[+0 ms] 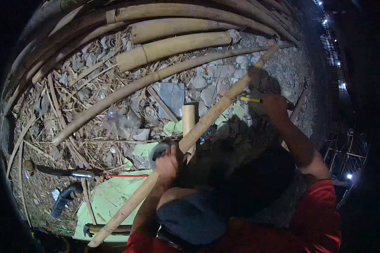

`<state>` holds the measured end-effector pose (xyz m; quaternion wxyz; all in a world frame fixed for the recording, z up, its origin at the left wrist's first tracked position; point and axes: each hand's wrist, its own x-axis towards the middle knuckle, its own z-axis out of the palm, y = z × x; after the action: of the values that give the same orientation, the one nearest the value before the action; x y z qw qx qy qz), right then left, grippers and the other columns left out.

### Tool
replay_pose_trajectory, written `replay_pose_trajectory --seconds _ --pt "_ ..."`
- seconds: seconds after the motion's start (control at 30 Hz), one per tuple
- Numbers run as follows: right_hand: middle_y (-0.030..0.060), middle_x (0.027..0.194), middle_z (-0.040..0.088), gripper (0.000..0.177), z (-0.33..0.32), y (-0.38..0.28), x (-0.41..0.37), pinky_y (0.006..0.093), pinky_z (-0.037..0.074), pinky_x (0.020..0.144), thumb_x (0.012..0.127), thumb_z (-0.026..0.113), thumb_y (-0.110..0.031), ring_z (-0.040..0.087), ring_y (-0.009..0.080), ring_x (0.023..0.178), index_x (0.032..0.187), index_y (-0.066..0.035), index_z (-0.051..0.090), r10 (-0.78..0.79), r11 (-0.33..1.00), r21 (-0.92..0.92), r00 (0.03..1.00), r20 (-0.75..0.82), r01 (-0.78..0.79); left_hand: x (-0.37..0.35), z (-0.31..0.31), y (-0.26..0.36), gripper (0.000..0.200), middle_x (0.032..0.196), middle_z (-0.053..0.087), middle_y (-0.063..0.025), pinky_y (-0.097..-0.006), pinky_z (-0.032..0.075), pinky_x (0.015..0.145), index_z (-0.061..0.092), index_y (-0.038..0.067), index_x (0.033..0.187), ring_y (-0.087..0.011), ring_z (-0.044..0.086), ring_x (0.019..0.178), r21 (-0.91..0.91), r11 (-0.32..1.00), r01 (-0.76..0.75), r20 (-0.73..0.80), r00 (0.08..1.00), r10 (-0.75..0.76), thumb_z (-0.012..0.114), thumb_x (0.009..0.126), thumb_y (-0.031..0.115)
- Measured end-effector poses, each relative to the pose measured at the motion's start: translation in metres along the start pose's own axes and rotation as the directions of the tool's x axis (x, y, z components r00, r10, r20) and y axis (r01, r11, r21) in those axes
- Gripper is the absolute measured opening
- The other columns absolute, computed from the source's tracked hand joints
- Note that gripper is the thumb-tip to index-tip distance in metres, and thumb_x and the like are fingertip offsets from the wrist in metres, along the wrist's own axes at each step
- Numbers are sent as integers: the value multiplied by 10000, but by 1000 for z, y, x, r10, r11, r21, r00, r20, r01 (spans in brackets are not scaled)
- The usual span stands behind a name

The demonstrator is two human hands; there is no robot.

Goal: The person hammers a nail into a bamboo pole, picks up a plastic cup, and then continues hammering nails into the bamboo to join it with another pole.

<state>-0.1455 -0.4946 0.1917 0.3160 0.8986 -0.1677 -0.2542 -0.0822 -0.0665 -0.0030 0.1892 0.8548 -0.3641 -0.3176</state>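
Note:
A long bamboo pole [209, 120] slants from lower left to upper right across the ground. My left hand [166, 162] is closed around its lower half, beside a round grey ring-shaped thing [155, 154]. Under the pole, next to that hand, a short bamboo piece [188, 118] stands up. Farther along, my right hand [276, 107] is closed on a slim yellow-and-black tool [251, 99], whose yellow end points at the pole, close to its side. The rest of the tool is hidden in the hand and shadow.
Thick bamboo poles [173, 46] lie along the back, with a thinner one [114, 97] in front. Stones and straw cover the ground. A green sheet [114, 196], a hammer [109, 230], a black ribbed handle [65, 199] and a curved dark tool [55, 171] lie at lower left.

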Motion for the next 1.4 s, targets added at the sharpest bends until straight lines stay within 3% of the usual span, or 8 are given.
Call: replay_pose_trajectory --seconds 0.2,0.3,0.33,0.47,0.87,1.0,1.1,1.4 --pt "54 761 734 173 12 15 30 447 596 618 888 680 -231 756 243 722 926 -116 803 -81 993 -79 989 121 91 1 -3 3 731 966 706 -185 -475 601 708 554 63 1374 -374 739 824 -11 1000 -11 -36 999 11 609 941 650" --pt "75 797 738 176 12 28 51 450 598 634 878 693 -233 759 258 759 924 -103 802 -126 988 -58 968 218 142 9 21 -11 831 1104 716 -241 -481 615 689 446 4 1466 -376 755 815 13 1000 26 302 953 -28 582 948 640" --pt "85 808 739 176 27 38 41 455 599 645 878 694 -228 759 265 772 931 -100 802 -129 981 -108 962 239 159 7 13 -2 924 1099 729 -210 -486 609 652 404 10 1523 -379 752 753 -56 998 -9 68 998 13 604 911 673" --pt "106 832 743 164 3 16 59 467 599 677 879 696 -209 757 287 795 943 -103 804 -93 986 -114 976 199 118 -3 -13 -1 708 1012 696 -167 -479 608 711 521 61 1311 -369 742 852 -41 998 -41 -57 998 39 693 899 611" --pt "78 795 731 165 10 19 53 486 600 658 912 710 -262 748 244 740 914 -123 798 27 998 -70 960 279 -8 10 6 2 723 989 721 -131 -483 588 617 504 101 1365 -340 743 720 -79 996 -40 8 999 40 676 904 631" --pt "55 692 702 137 25 40 48 416 561 587 853 763 -289 733 222 692 842 -160 809 -181 968 -190 980 -84 162 19 -7 7 720 916 726 -139 -452 571 532 548 106 1323 -338 740 684 -33 995 -98 -175 980 91 698 875 649" --pt "71 724 721 156 -28 0 40 433 576 613 855 765 -308 740 237 705 870 -159 812 -17 973 -218 965 260 76 13 -1 9 752 987 730 -170 -451 570 549 548 104 1376 -347 743 695 -46 998 -52 -117 992 46 705 878 645" --pt "83 824 749 226 42 47 111 475 599 725 849 754 -325 750 278 794 884 -107 803 -17 996 -78 956 291 42 34 5 11 729 811 728 -174 -458 551 506 546 116 1412 -332 721 607 -93 992 -85 -296 954 54 725 895 598"
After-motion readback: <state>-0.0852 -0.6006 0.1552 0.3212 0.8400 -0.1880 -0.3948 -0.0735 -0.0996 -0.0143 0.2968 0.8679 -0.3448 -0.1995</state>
